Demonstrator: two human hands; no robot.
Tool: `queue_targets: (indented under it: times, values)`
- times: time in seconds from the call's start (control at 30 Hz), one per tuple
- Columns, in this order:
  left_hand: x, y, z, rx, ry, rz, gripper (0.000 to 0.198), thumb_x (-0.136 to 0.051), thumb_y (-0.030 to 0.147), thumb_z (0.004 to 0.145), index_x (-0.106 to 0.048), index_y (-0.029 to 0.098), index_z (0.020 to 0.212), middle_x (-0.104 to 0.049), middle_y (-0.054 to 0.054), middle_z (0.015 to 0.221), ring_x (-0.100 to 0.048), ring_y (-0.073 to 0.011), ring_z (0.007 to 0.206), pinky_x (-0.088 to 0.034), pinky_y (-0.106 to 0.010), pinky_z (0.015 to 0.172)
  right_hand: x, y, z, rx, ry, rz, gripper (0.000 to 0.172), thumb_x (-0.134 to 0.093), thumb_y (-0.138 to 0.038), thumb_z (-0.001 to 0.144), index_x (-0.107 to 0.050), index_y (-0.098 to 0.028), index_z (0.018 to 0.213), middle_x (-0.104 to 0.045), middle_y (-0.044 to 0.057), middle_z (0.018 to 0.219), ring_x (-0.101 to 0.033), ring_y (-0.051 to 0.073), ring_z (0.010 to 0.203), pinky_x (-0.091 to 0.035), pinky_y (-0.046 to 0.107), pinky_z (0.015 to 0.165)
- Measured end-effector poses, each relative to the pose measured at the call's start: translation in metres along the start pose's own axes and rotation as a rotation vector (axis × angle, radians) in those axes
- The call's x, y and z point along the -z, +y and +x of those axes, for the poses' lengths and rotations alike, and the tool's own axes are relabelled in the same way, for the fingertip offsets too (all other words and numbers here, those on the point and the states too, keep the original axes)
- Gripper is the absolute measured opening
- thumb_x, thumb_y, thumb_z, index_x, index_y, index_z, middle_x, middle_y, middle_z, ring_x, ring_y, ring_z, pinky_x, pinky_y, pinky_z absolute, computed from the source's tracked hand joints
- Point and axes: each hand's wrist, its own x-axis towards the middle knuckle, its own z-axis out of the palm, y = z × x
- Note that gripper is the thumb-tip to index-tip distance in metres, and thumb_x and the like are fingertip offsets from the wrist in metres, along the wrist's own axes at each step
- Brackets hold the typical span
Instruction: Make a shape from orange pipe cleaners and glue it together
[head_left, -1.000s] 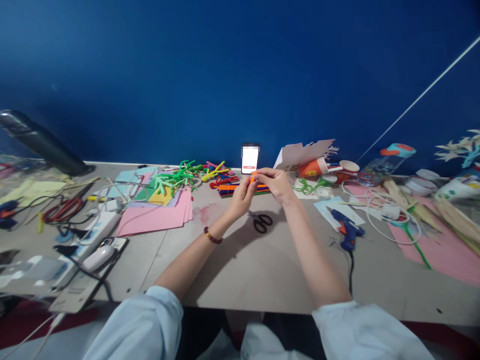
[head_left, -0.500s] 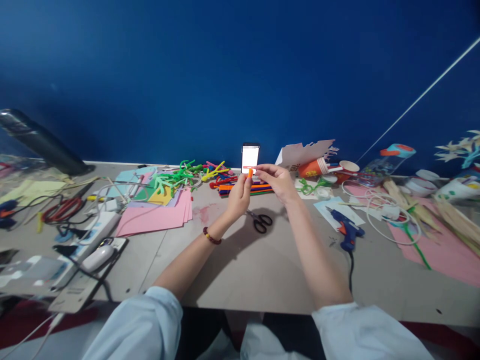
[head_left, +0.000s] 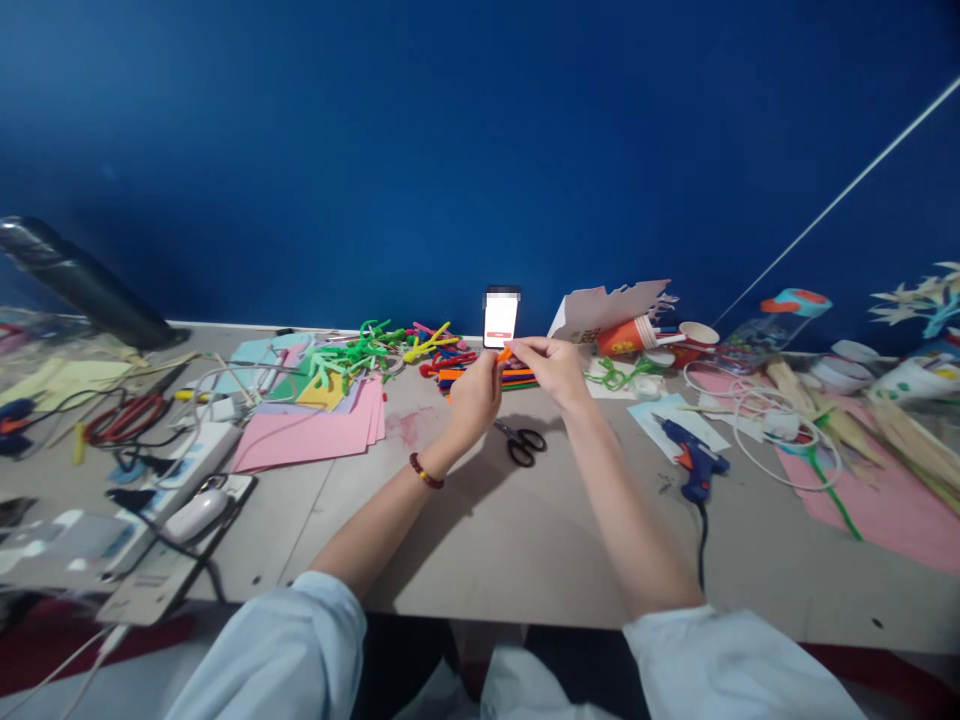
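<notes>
My left hand (head_left: 477, 392) is closed around an orange pipe cleaner (head_left: 504, 355), of which only a short bent piece shows above the fingers. From the right, the fingertips of my right hand (head_left: 553, 368) pinch the same orange piece. Both hands are raised over the table before a lit phone (head_left: 501, 318) that leans upright against the wall. Behind and below them lies a bundle of coloured pipe cleaners (head_left: 523, 381), partly covered by my fingers. Black-handled scissors (head_left: 523, 446) rest on the table between my forearms.
Pink paper sheets (head_left: 307, 436) and a heap of green twisted pipe cleaners (head_left: 367, 348) lie to the left, beyond a power strip (head_left: 187, 470). On the right are a blue glue gun (head_left: 696, 460), orange paper cups (head_left: 626, 337) and a white cable (head_left: 750, 440). A dark bottle (head_left: 90, 285) leans far left.
The orange piece has gone from standing upright to leaning right. My right hand has come slightly lower and left, its fingertips now on the piece.
</notes>
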Motion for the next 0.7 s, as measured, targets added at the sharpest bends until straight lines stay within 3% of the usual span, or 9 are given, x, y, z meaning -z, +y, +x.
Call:
queue_targets:
  times: [0.2, 0.43, 0.57, 0.7]
  values:
    - [0.001, -0.005, 0.001, 0.011, 0.007, 0.025, 0.022, -0.04, 0.036, 0.093, -0.048, 0.02, 0.081, -0.044, 0.0, 0.064, -0.036, -0.0139, 0.056, -0.018, -0.025, 0.054, -0.002, 0.016, 0.007, -0.093, 0.002, 0.171, 0.028, -0.077, -0.043, 0.059, -0.072, -0.02, 0.074, -0.072, 0.002, 0.071, -0.068, 0.018, 0.07, -0.055, 0.036, 0.079]
    - [0.011, -0.022, 0.005, -0.156, -0.295, 0.197, 0.025, -0.037, 0.033, 0.094, -0.058, 0.02, 0.091, -0.055, -0.006, 0.087, -0.049, -0.0157, 0.069, -0.027, -0.024, 0.054, 0.016, 0.047, 0.005, -0.206, -0.034, 0.141, 0.025, -0.079, -0.036, 0.058, -0.073, -0.019, 0.075, -0.071, 0.002, 0.07, -0.065, 0.014, 0.066, -0.054, 0.028, 0.067]
    - [0.011, -0.04, -0.01, -0.261, -0.387, 0.312, 0.027, -0.038, 0.029, 0.094, -0.062, 0.02, 0.101, -0.055, -0.006, 0.094, -0.053, -0.0149, 0.076, -0.035, -0.022, 0.059, 0.023, 0.08, -0.008, -0.377, -0.077, 0.186, 0.02, -0.081, -0.03, 0.057, -0.071, -0.016, 0.069, -0.069, 0.001, 0.06, -0.061, 0.01, 0.055, -0.053, 0.023, 0.06]
    - [0.008, -0.052, -0.025, -0.293, -0.426, 0.32, 0.028, -0.038, 0.024, 0.094, -0.064, 0.021, 0.105, -0.057, -0.005, 0.092, -0.054, -0.0133, 0.077, -0.04, -0.022, 0.065, 0.023, 0.103, -0.017, -0.515, -0.069, 0.241, 0.012, -0.079, -0.02, 0.062, -0.07, -0.014, 0.068, -0.069, 0.002, 0.061, -0.063, 0.009, 0.056, -0.053, 0.019, 0.061]
